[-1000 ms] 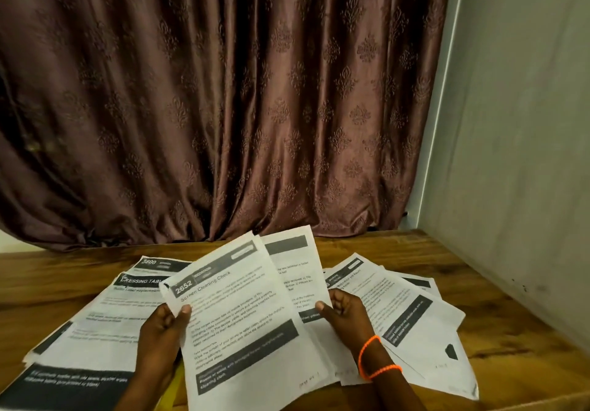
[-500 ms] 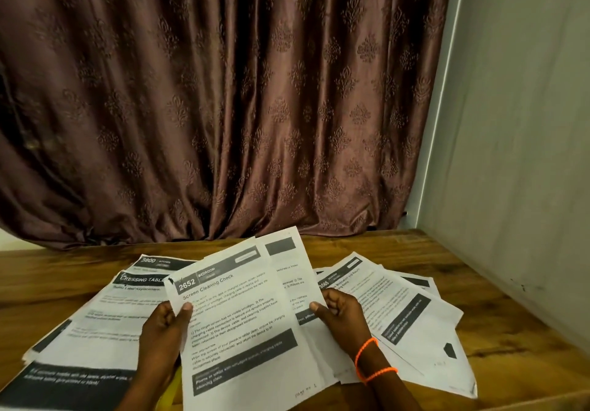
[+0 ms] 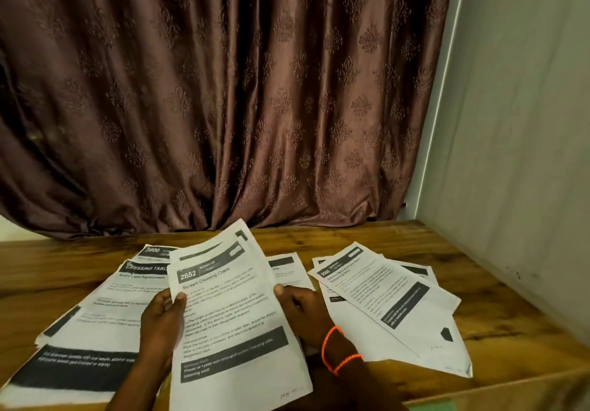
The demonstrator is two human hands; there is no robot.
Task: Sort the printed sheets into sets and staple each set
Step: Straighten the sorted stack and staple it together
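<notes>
I hold a small set of printed sheets above the table; the top one reads "2652 Screen Cleaning Check". My left hand grips the set's left edge with the thumb on top. My right hand, wearing orange bracelets, grips its right edge. A second sheet peeks out behind the top one. Left of my hands lies a pile of sheets headed "Dressing Table". To the right, a fanned pile headed "3565" rests on the wood. One more sheet lies behind my right hand. No stapler is visible.
The wooden table meets a grey wall on the right. A brown patterned curtain hangs behind the far edge. A green patch shows at the bottom edge.
My right hand has brought the sheet it held over onto the left hand's sheet, so both hands now hold one set. The right pile lies fully uncovered.
</notes>
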